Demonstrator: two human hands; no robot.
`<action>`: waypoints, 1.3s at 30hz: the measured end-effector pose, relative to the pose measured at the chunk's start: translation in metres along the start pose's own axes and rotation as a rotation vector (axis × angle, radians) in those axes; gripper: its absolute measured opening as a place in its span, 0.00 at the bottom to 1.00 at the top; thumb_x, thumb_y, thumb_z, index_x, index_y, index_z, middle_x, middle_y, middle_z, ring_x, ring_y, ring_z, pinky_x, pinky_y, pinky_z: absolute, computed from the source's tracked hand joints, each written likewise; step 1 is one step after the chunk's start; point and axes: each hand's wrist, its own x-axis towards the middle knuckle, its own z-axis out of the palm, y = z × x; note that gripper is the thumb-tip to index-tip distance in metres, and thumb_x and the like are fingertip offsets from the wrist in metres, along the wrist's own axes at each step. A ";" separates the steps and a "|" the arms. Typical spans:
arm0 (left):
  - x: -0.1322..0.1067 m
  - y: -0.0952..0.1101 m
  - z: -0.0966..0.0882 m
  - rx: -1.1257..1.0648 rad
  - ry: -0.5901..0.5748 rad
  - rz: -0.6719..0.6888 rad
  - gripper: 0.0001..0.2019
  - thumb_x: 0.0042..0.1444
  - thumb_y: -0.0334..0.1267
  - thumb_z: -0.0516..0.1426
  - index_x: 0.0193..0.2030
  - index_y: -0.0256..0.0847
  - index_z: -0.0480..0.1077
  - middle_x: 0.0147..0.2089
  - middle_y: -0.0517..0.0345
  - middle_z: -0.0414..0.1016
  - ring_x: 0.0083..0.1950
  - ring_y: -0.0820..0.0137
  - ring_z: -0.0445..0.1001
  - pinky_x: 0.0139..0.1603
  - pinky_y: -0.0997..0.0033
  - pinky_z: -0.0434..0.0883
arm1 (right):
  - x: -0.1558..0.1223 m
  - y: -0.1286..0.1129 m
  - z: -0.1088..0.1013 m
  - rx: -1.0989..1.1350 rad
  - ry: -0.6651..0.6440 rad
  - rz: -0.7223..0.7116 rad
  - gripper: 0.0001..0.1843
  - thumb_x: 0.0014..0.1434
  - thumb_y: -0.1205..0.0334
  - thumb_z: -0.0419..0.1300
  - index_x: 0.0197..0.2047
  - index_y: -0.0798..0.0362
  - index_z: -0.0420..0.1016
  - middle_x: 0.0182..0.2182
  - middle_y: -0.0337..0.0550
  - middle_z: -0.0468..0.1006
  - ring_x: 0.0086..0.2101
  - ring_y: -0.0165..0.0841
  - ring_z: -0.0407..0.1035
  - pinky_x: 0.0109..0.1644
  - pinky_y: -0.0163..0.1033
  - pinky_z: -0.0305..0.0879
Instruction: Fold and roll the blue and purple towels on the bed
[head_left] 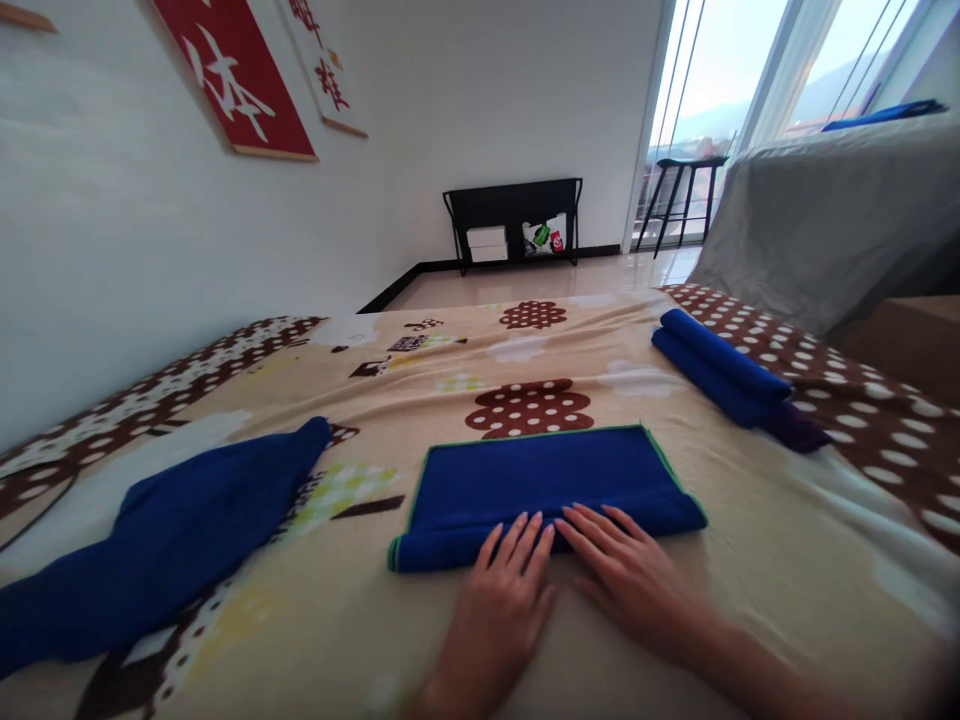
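While fingers atop cloth, “体” scroll

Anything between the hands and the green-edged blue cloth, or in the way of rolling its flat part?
Nothing visible. The left hand and right hand rest on the rolled near edge of the blue cloth; nothing lies on its flat part. The loose cloth at left and rolled cloth at right lie apart.

A patterned blanket bears part-rolled blue cloth, a blue bundle and loose blue fabric.
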 end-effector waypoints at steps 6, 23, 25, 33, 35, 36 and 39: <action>-0.050 -0.058 -0.004 0.176 0.055 -0.325 0.27 0.66 0.46 0.50 0.71 0.47 0.55 0.69 0.51 0.63 0.69 0.57 0.62 0.71 0.43 0.49 | -0.040 0.055 -0.008 -0.098 0.067 0.252 0.33 0.67 0.46 0.52 0.71 0.49 0.56 0.67 0.47 0.60 0.65 0.45 0.56 0.68 0.59 0.50; 0.041 -0.049 -0.002 -0.058 -0.146 -0.166 0.25 0.69 0.44 0.43 0.71 0.51 0.54 0.73 0.59 0.55 0.73 0.66 0.55 0.71 0.55 0.58 | 0.045 0.024 -0.002 0.128 -0.123 0.082 0.28 0.70 0.43 0.44 0.69 0.38 0.57 0.68 0.38 0.58 0.67 0.35 0.54 0.70 0.50 0.53; 0.057 -0.052 0.007 -0.071 -0.165 -0.142 0.24 0.69 0.47 0.44 0.71 0.57 0.54 0.72 0.64 0.57 0.71 0.69 0.58 0.68 0.62 0.62 | 0.060 0.028 0.001 0.165 -0.202 0.096 0.28 0.69 0.40 0.42 0.69 0.33 0.56 0.68 0.33 0.57 0.67 0.34 0.53 0.70 0.48 0.53; 0.035 -0.123 0.026 -0.010 -0.089 -0.443 0.24 0.68 0.47 0.46 0.69 0.50 0.57 0.72 0.49 0.57 0.72 0.55 0.57 0.67 0.39 0.56 | 0.028 0.125 0.006 0.036 -0.147 0.440 0.35 0.69 0.38 0.40 0.72 0.45 0.51 0.71 0.46 0.49 0.70 0.40 0.43 0.71 0.57 0.44; 0.030 -0.116 0.015 -0.004 -0.057 -0.457 0.23 0.69 0.45 0.44 0.68 0.46 0.60 0.71 0.48 0.59 0.72 0.58 0.57 0.69 0.42 0.54 | 0.023 0.119 0.002 0.016 -0.124 0.458 0.34 0.69 0.40 0.40 0.72 0.46 0.52 0.71 0.47 0.50 0.70 0.39 0.44 0.71 0.57 0.43; 0.024 -0.110 0.007 0.007 -0.011 -0.453 0.23 0.69 0.44 0.43 0.67 0.44 0.62 0.71 0.47 0.61 0.71 0.59 0.58 0.69 0.45 0.53 | 0.018 0.113 -0.002 -0.003 -0.091 0.457 0.33 0.70 0.41 0.40 0.71 0.47 0.54 0.70 0.47 0.51 0.70 0.39 0.44 0.71 0.57 0.43; -0.014 -0.091 -0.021 0.056 0.190 -0.308 0.18 0.66 0.38 0.48 0.59 0.39 0.69 0.62 0.45 0.71 0.65 0.59 0.66 0.67 0.53 0.57 | -0.016 0.092 -0.018 -0.092 0.021 0.326 0.27 0.71 0.48 0.44 0.69 0.44 0.59 0.69 0.44 0.57 0.68 0.38 0.50 0.70 0.53 0.46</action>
